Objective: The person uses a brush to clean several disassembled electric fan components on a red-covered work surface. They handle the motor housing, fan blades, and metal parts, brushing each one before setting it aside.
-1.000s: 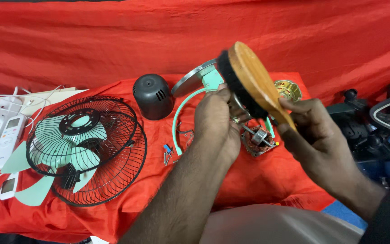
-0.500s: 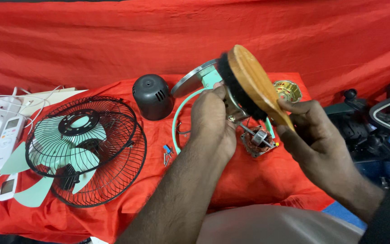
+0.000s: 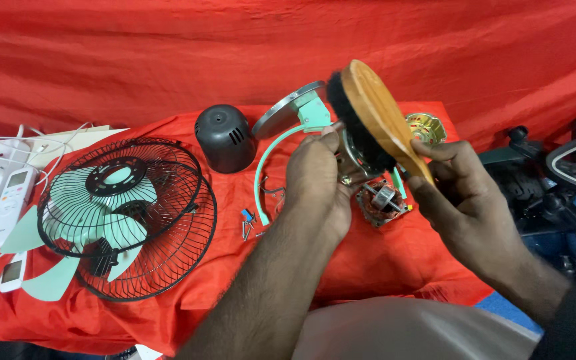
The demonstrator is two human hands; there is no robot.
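Observation:
My right hand (image 3: 458, 193) grips the handle of a wooden brush (image 3: 376, 113) with black bristles, held tilted above the table. The bristles press against a metal fan motor part (image 3: 349, 155) that my left hand (image 3: 318, 180) holds up in front of me. Behind my left hand a mint green fan bracket (image 3: 301, 123) with a round silver base leans on the red cloth. A copper-wound motor piece (image 3: 381, 201) lies on the cloth just below the brush.
Black fan grilles (image 3: 135, 213) with mint blades lie at left. A black motor cover (image 3: 221, 138) stands behind them. Small screws (image 3: 247, 223) sit near my left wrist. Two white remotes (image 3: 9, 207) and cables lie far left. A brass-coloured part (image 3: 426, 127) and dark chair parts (image 3: 555, 180) are right.
The brush and motor part have barely shifted; my right hand has slid the brush slightly along the part.

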